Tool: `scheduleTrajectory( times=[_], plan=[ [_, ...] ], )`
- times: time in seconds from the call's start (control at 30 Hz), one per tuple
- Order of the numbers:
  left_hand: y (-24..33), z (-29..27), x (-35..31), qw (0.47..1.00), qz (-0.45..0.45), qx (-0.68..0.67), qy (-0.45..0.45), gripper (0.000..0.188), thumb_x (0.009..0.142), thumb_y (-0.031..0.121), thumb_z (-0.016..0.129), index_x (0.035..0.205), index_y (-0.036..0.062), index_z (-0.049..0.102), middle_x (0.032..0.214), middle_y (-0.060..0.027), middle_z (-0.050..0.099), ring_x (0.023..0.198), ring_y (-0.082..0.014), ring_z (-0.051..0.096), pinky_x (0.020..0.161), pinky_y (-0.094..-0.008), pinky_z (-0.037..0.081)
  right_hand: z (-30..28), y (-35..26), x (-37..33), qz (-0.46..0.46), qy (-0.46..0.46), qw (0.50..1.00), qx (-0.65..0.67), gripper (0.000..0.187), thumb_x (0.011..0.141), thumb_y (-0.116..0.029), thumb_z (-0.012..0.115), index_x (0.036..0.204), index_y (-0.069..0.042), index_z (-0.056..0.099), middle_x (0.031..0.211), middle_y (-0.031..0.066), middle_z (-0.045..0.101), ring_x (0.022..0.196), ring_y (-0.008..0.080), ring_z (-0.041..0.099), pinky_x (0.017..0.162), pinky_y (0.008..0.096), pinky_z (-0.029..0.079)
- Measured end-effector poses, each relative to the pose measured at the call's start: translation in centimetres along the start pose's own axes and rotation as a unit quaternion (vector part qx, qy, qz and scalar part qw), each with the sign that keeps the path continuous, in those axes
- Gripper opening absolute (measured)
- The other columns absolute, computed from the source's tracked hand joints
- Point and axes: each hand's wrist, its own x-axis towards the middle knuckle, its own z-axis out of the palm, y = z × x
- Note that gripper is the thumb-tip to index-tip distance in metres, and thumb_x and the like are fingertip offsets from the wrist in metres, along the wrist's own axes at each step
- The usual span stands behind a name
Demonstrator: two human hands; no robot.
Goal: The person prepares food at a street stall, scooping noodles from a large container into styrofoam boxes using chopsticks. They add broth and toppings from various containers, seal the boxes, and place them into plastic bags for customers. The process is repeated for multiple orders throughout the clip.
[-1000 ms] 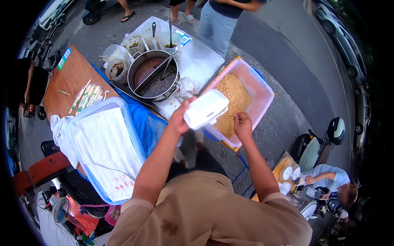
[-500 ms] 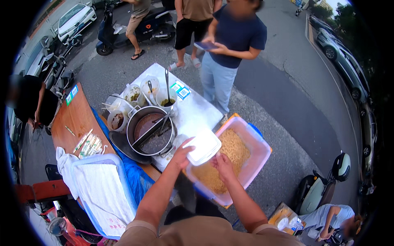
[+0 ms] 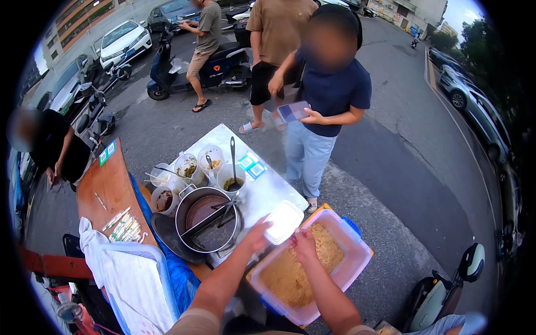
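Observation:
A white rectangular takeaway box (image 3: pixel 284 222) with rounded corners is held up in front of me. My left hand (image 3: pixel 258 237) grips it by its left side, the fingers partly hidden underneath. At its near right corner, my right hand (image 3: pixel 303 244) has its fingers pinched together against the edge. Below both hands is a translucent plastic tub (image 3: pixel 357 262) holding a heap of yellowish, crumbly or noodle-like food (image 3: pixel 298 273). Left of the box stands a metal pot (image 3: pixel 237 229) with a divider, dark liquid and utensils inside.
Several sauce tubs (image 3: pixel 226 173), some with spoons or ladles, crowd behind the pot on a white table (image 3: pixel 259 192). A wooden board (image 3: pixel 89 190) with wrapped sticks and a cloth-covered blue bin (image 3: pixel 162 268) are at left. A person holding a phone (image 3: pixel 293 111) stands across the table.
My view has tilted up, showing more street. The box stays in my hands. The person opposite now holds the phone in one hand, the other arm raised near the chest.

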Motion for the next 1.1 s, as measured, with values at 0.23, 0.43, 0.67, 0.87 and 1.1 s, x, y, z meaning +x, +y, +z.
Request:
scheduleTrajectory(
  times=[0.23,0.43,0.67,0.87,1.1],
  plan=[
    [-5.1,-6.7,12.7,0.989,0.045,-0.05,0.134,0.066,0.098,0.012,0.066,0.156,0.0186,0.035,0.139,-0.0122,0.057,0.124,-0.033,0.06,0.098,-0.0601,0.052,-4.2,4.7,-7.3,0.051,-0.077,0.983,-0.157,0.015,0.102,-0.02,0.063,0.109,-0.007,0.059,0.097,0.0062,0.069,0.086,0.0166,0.067,0.078,0.0311,0.056],
    [-7.9,-11.1,17.7,0.977,0.057,-0.032,0.205,0.069,0.098,0.011,0.067,0.156,0.018,0.031,0.137,-0.0125,0.059,0.122,-0.0334,0.061,0.095,-0.0594,0.052,-7.7,10.6,-15.4,0.154,-0.119,0.966,-0.17,0.017,0.101,-0.018,0.065,0.11,-0.005,0.06,0.101,0.0079,0.07,0.091,0.0168,0.068,0.08,0.0294,0.055],
    [-4.6,-15.2,13.4,0.904,-0.077,0.254,0.336,0.086,0.094,0.018,0.073,0.162,0.0131,0.02,0.15,-0.0172,0.045,0.124,-0.036,0.055,0.096,-0.0562,0.048,-3.5,13.3,-18.4,0.234,-0.205,0.929,-0.199,0.018,0.101,-0.018,0.065,0.111,-0.005,0.059,0.102,0.0075,0.07,0.094,0.0148,0.068,0.081,0.027,0.055],
    [2.5,-4.3,-1.8,0.97,0.0,0.186,0.157,0.052,0.098,0.019,0.067,0.144,0.0082,0.047,0.141,-0.0145,0.054,0.118,-0.0322,0.061,0.101,-0.0464,0.05,2.5,16.2,-21.0,0.231,-0.293,0.893,-0.252,0.017,0.1,-0.018,0.064,0.112,-0.006,0.06,0.097,0.0046,0.068,0.085,0.0116,0.064,0.075,0.0253,0.053],
    [11.9,-2.1,-32.7,0.974,0.152,0.129,0.106,0.031,0.102,0.017,0.062,0.129,0.0036,0.058,0.127,-0.0151,0.064,0.12,-0.0351,0.066,0.1,-0.0424,0.054,9.4,20.8,-26.3,0.156,-0.363,0.811,-0.432,0.033,0.097,-0.03,0.071,0.117,-0.005,0.064,0.101,0.0041,0.069,0.09,0.0134,0.064,0.081,0.0293,0.052]
  ],
)
